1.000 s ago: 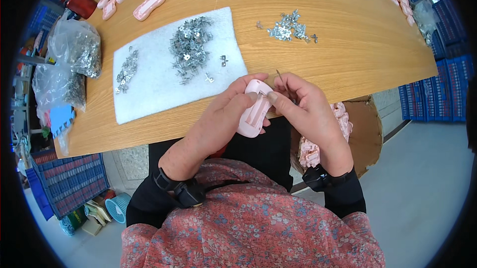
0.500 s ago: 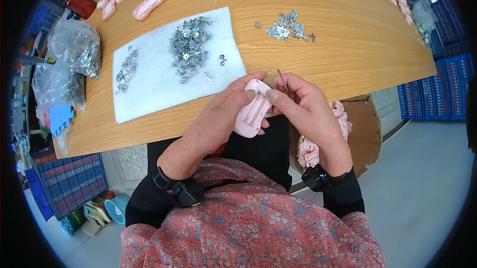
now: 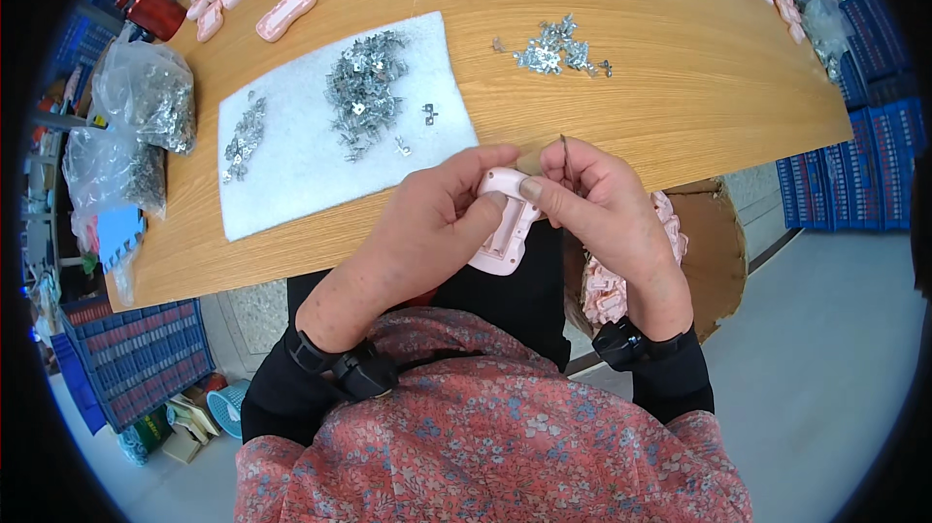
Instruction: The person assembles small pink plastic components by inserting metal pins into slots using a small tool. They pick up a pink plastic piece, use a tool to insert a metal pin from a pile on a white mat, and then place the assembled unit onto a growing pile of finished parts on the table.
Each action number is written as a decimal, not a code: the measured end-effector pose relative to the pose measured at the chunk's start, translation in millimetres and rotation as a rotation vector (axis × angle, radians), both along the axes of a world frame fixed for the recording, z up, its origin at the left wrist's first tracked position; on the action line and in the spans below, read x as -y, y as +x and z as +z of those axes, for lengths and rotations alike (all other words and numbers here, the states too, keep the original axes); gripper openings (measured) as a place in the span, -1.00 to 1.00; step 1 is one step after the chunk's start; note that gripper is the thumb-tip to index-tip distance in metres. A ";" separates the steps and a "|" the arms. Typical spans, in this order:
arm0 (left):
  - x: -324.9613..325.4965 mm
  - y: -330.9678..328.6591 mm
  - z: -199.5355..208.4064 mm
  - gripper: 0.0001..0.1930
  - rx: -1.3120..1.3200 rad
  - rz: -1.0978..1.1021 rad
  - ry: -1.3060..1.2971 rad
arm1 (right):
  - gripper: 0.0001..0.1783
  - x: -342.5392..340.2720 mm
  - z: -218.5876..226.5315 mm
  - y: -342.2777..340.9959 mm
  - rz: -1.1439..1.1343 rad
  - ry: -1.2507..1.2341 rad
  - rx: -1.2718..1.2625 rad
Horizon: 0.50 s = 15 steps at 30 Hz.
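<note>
Just over the table's near edge, my left hand [image 3: 413, 222] grips a pale pink plastic housing [image 3: 504, 253] with a long recessed compartment facing up. Its thumb presses into that recess. My right hand [image 3: 610, 201] has its thumb on the housing's upper right corner. A thin dark metal tool [image 3: 568, 159], perhaps tweezers, sticks up between its curled fingers. Whether a small metal piece sits under the thumbs cannot be made out. Beyond the hands, a white foam sheet [image 3: 291, 208] bears a heap of small metal contact plates [image 3: 364, 86] and a smaller pile [image 3: 246, 140].
More metal pieces [image 3: 555, 49] lie on the wooden table [image 3: 670, 86]. Pink housings [image 3: 288, 14] line its far side. Plastic bags of metal parts [image 3: 160, 101] and a red jar [image 3: 153, 7] stand at left. A cardboard box [image 3: 723, 251] below right holds pink parts.
The housing has tilted and shifted slightly down and right. My left thumb has slid lower into its recess. The tool in my right hand now stands more upright.
</note>
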<state>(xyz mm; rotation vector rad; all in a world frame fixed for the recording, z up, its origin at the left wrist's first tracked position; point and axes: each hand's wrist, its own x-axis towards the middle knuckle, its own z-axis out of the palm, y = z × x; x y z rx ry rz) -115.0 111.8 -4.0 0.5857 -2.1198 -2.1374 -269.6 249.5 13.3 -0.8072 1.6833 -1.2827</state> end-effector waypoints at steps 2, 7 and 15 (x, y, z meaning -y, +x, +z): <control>1.4 -1.3 9.7 -0.56 0.062 -0.064 -0.144 | -0.79 0.0 2.7 0.0 0.022 0.020 -0.023; 2.6 0.0 7.2 -0.61 -0.039 0.004 -0.366 | -0.85 1.0 7.1 9.9 -0.151 -0.129 0.159; 13.8 4.2 1.2 -0.57 -0.144 0.135 0.871 | -0.75 1.9 -13.5 30.4 -0.134 -0.259 -0.029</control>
